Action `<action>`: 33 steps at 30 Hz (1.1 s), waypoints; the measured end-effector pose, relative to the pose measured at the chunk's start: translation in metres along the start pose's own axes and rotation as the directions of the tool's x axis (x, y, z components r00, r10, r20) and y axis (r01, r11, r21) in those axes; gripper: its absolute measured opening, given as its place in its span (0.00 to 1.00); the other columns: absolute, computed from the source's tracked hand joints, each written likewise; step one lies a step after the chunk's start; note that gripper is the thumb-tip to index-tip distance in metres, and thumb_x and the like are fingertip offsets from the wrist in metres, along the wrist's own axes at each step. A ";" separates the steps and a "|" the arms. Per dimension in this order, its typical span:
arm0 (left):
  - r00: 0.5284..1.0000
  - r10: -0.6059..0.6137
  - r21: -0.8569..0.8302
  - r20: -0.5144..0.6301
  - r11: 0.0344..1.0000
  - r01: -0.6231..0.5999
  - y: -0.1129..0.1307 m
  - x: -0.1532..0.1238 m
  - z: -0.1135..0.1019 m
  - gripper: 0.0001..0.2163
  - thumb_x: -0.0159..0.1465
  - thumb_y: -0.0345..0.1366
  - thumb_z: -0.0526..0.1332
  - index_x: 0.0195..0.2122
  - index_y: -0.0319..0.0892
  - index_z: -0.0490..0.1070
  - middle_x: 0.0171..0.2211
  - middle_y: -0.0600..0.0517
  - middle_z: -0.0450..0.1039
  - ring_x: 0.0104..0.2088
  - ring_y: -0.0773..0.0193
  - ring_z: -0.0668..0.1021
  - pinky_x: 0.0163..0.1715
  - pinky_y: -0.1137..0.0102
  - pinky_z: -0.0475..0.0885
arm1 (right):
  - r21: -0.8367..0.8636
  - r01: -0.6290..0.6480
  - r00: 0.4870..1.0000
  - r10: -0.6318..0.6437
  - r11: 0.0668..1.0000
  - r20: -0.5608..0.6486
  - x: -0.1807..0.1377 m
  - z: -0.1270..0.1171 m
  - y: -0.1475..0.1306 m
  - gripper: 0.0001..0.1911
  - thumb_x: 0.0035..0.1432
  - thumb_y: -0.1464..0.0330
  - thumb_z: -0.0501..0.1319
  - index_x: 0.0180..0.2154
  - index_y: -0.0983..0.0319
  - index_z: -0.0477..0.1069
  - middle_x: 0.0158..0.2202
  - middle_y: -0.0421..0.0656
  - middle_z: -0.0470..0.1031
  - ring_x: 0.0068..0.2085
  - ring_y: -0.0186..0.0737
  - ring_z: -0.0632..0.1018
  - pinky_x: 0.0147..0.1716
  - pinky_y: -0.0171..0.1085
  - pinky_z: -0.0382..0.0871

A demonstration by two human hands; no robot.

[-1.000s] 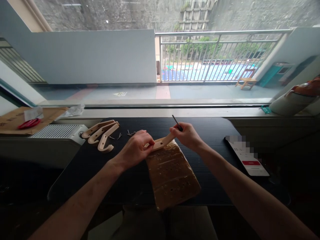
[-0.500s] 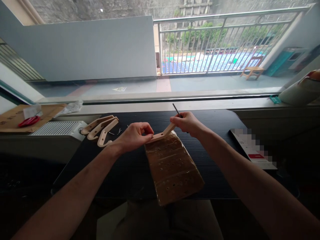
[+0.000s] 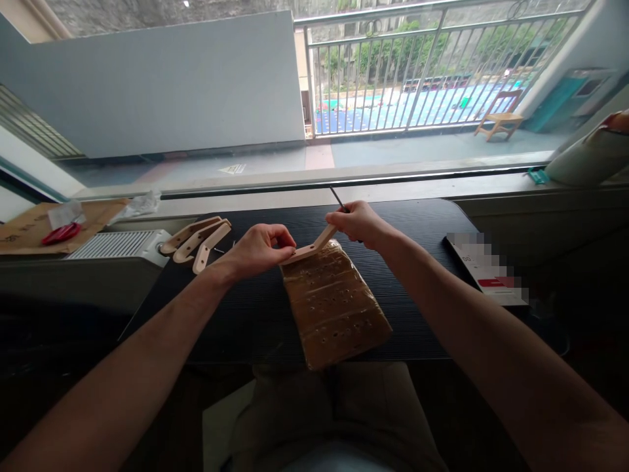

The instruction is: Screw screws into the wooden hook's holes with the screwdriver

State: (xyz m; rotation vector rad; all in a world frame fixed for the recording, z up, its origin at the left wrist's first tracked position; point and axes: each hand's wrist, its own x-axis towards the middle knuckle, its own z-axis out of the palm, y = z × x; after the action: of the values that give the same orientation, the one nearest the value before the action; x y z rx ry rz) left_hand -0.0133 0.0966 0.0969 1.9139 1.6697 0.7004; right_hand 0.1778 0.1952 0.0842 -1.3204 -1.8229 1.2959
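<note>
A pale wooden hook [image 3: 307, 251] with dark holes lies across the far end of a brown, tape-wrapped board [image 3: 334, 305] pitted with small holes. My left hand [image 3: 260, 249] is closed in a pinch over the hook's left end, beside a hole; whatever sits between the fingertips is too small to name. Raised at the other end, the hook's arm is gripped by my right hand [image 3: 362, 224]. That hand also holds a thin dark rod [image 3: 338, 196], pointing up and left. Several similar wooden hooks [image 3: 211, 246] lie left of my left hand, with small metal screws [image 3: 219, 250] close by.
The black table [image 3: 407, 288] stands against a window sill [image 3: 255, 200]. A printed box [image 3: 491, 275] is at its right edge. To the left are a white radiator [image 3: 118, 244], cardboard [image 3: 24, 229], a red-handled object [image 3: 61, 233] and a crumpled plastic bag [image 3: 140, 208].
The whole view has shifted, so hands, hook and board appear slightly higher. Both hands keep the same hold, and the rod stays in my right hand.
</note>
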 end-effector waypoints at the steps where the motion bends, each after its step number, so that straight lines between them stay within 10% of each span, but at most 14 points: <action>1: 1.000 0.003 0.004 -0.001 1.000 -0.003 0.000 0.000 0.000 0.06 0.54 0.35 0.60 0.29 0.38 0.72 0.25 0.53 0.73 0.26 0.68 0.73 0.23 0.76 0.65 | 0.001 0.001 1.000 -0.001 1.000 -0.003 0.000 0.000 0.001 0.10 0.50 0.64 0.61 0.25 0.64 0.66 0.19 0.39 0.62 0.15 0.25 0.58 0.13 0.31 0.50; 33: 0.920 0.346 0.225 -0.184 0.926 -0.303 -0.003 -0.024 0.016 0.07 0.57 0.23 0.54 0.28 0.43 0.65 0.27 0.54 0.69 0.33 0.65 0.72 0.53 0.57 0.62 | -0.224 0.185 0.974 -0.209 0.957 -0.085 -0.028 0.005 0.013 0.13 0.54 0.60 0.55 0.27 0.61 0.69 0.21 0.37 0.67 0.23 0.33 0.65 0.23 0.32 0.58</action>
State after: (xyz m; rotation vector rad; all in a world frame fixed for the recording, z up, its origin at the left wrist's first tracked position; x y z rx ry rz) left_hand -0.0074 0.0728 0.0815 2.3633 1.6098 0.9391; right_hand 0.1897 0.1686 0.0730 -1.2523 -2.0040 0.9269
